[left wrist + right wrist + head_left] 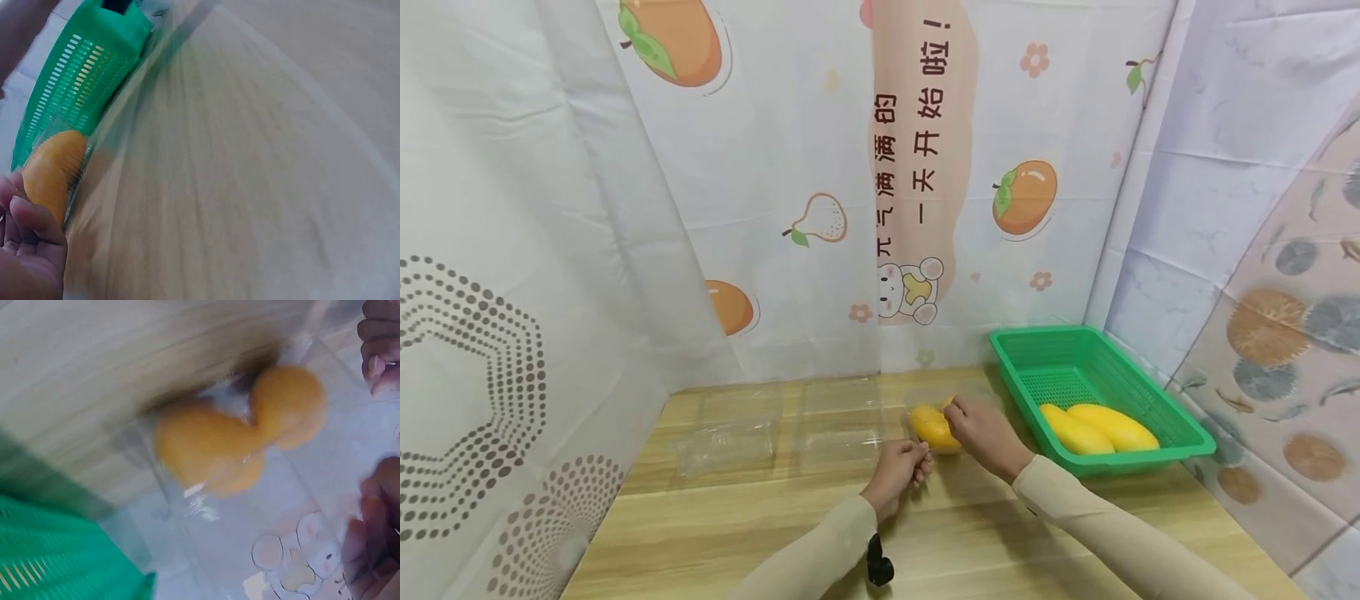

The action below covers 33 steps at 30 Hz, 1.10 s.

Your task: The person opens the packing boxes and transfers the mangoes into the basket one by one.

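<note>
Left hand (897,473), right hand (988,433) both sitting by mangoes (934,430) in clear plastic (203,509), near desk (760,525) back edge; can't tell either grip.

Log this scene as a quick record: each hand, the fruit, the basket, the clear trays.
Left hand: near the packed fruit, fingers curled, grip unclear
Right hand: also near the packed fruit, grip unclear
Packed fruit: yellow, in clear plastic, count unclear
Green basket: at right, two yellow fruits visible inside
Clear trays: two, left of the packed fruit
</note>
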Each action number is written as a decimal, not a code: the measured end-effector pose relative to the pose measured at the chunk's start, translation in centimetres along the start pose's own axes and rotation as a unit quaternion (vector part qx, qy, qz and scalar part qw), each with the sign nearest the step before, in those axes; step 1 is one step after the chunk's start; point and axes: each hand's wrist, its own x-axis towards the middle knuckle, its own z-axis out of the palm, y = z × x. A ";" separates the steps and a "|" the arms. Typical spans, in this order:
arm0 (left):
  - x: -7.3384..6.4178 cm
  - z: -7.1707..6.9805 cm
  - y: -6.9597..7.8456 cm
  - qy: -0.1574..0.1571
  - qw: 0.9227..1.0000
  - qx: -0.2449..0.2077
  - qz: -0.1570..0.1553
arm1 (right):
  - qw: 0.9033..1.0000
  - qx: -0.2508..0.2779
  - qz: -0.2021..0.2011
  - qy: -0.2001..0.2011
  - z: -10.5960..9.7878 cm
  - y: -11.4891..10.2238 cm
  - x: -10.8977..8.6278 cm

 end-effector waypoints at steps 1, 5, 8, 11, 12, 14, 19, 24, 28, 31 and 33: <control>0.0 0.0 0.0 0.002 1.000 0.001 0.001 | 1.000 -0.002 0.001 0.002 -0.1 0.2 0.3; -0.3 -0.1 -0.1 0.011 1.000 0.006 -0.003 | 1.000 -0.005 0.017 0.025 -0.3 1.0 1.9; -0.5 0.1 -0.2 0.020 1.000 0.007 -0.006 | 0.999 0.002 0.033 0.039 -0.3 1.7 2.8; -0.7 0.4 -0.2 0.025 1.000 0.009 -0.003 | 0.997 0.006 0.056 0.056 -0.1 2.5 3.2; -0.7 0.4 -0.3 0.026 1.000 0.009 -0.003 | 0.996 0.007 0.066 0.063 0.0 2.8 3.3; -0.7 0.5 -0.4 0.028 1.000 0.008 -0.002 | 0.993 0.014 0.087 0.076 0.2 3.4 3.4; -0.8 0.6 -0.4 0.029 1.000 0.005 0.001 | 0.983 0.031 0.163 0.080 0.4 5.1 3.7; -0.7 0.6 -0.5 0.024 1.000 -0.002 0.004 | 0.960 0.070 0.265 0.053 0.6 6.5 3.9; -0.7 0.7 -0.4 0.030 1.000 -0.003 0.001 | 0.940 0.097 0.325 0.048 1.1 7.7 4.2; -0.7 0.7 -0.4 0.035 0.999 -0.001 0.002 | 0.923 0.121 0.360 0.054 1.7 8.4 4.1; -0.7 0.7 -0.4 0.035 0.999 -0.001 0.002 | 0.914 0.137 0.378 0.058 1.9 8.8 3.9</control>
